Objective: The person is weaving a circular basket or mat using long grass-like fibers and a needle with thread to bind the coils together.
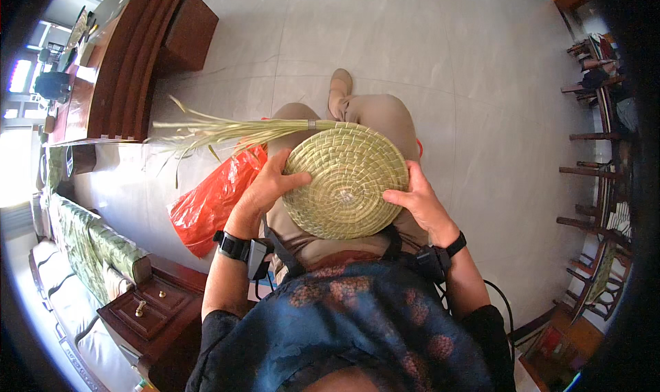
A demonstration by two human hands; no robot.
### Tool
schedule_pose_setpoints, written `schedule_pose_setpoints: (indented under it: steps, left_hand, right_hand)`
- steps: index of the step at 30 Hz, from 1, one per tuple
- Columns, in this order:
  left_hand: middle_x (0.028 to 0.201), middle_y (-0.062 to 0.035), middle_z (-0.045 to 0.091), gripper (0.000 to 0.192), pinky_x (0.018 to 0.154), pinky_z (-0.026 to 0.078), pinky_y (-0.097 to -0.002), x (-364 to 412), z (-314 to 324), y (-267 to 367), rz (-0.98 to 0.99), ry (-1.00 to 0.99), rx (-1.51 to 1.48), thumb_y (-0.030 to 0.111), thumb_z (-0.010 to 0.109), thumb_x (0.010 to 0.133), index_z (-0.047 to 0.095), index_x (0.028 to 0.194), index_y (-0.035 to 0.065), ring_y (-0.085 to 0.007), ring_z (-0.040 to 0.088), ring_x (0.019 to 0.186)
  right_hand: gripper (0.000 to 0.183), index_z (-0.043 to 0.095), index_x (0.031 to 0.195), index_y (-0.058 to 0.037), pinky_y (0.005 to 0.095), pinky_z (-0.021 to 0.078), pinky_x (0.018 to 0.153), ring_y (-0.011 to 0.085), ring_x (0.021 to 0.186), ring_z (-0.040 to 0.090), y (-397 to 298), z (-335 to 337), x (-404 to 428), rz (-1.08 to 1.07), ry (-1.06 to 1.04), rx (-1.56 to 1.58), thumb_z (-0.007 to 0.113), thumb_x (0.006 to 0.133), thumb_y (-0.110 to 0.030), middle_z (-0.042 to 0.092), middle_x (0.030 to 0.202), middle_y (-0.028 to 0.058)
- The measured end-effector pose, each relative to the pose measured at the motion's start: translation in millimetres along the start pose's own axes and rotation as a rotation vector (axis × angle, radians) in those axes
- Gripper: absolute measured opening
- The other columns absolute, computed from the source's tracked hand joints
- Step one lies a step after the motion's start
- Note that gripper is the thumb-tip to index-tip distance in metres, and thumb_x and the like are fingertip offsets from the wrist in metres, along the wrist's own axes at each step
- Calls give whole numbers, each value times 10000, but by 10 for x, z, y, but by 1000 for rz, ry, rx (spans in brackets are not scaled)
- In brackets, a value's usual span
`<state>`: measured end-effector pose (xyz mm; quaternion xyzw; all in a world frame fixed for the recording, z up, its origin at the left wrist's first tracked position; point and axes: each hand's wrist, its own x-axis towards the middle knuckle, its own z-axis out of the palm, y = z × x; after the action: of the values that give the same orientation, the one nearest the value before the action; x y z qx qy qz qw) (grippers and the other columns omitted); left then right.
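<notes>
A round coiled mat of pale green straw point(345, 185) rests above my lap, stitched in rings around a whitish centre. My left hand point(276, 180) grips its left rim, the thumb lying on the top face. On the opposite rim, my right hand point(420, 198) holds on with its thumb also on top. From the far edge a bundle of loose straw point(232, 129) runs out to the left, its ends fanned. A small grey band point(311, 125) circles the bundle close to the mat. The fingers beneath the mat are hidden.
A red plastic bag point(216, 201) lies at my left on the tiled floor point(361, 26). Dark wooden furniture point(191, 31) stands at far left, and a wooden cabinet point(154, 309) at near left. Several wooden chairs point(593, 268) line the right side. A black cable point(502, 296) hangs beside my right arm.
</notes>
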<state>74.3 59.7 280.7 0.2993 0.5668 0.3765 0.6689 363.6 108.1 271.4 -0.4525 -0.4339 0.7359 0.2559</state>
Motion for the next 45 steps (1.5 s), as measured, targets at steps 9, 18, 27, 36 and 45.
schedule_pose_setpoints:
  steps: [9, 18, 27, 36, 45]
  left_hand:
    - [1133, -85, 581, 574, 936, 420, -305, 33, -56, -18, -107, -98, 11, 46, 705, 732, 447, 1239, -32, -171, 543, 1037]
    - [962, -141, 596, 523, 806, 444, -330, 48, -116, -169, -72, -5, 480, 228, 752, 722, 490, 1079, -51, -181, 550, 908]
    - [954, -121, 587, 524, 798, 444, -330, 41, -129, -135, -26, -80, 252, 233, 762, 723, 488, 1069, -50, -164, 538, 905]
    - [971, -141, 605, 537, 796, 451, -341, 34, -83, -132, -79, 53, 558, 257, 763, 694, 501, 1061, -34, -185, 564, 929]
    - [1052, -100, 601, 356, 878, 471, -339, 42, -271, -185, -139, -159, -506, 222, 498, 924, 482, 1168, -36, -199, 588, 970]
  right_hand:
    - [657, 342, 1241, 55, 317, 369, 974, 185, 1111, 467, -47, -93, 147, 138, -130, -81, 730, 734, -100, 484, 1192, 114]
    - [655, 360, 1213, 62, 328, 407, 930, 198, 1074, 500, 3, -14, 107, 50, -20, -321, 739, 716, -132, 526, 1144, 131]
    - [730, 307, 1280, 47, 336, 360, 981, 214, 1138, 458, -41, -81, 175, 60, -122, -363, 735, 727, -160, 483, 1217, 150]
    - [687, 350, 1254, 52, 336, 387, 951, 212, 1092, 490, -47, 13, 153, 67, -51, -425, 732, 714, -132, 509, 1189, 138]
    - [435, 387, 1294, 31, 352, 433, 935, 196, 1071, 536, -138, -106, 189, 287, -180, 261, 504, 916, -151, 515, 1232, 116]
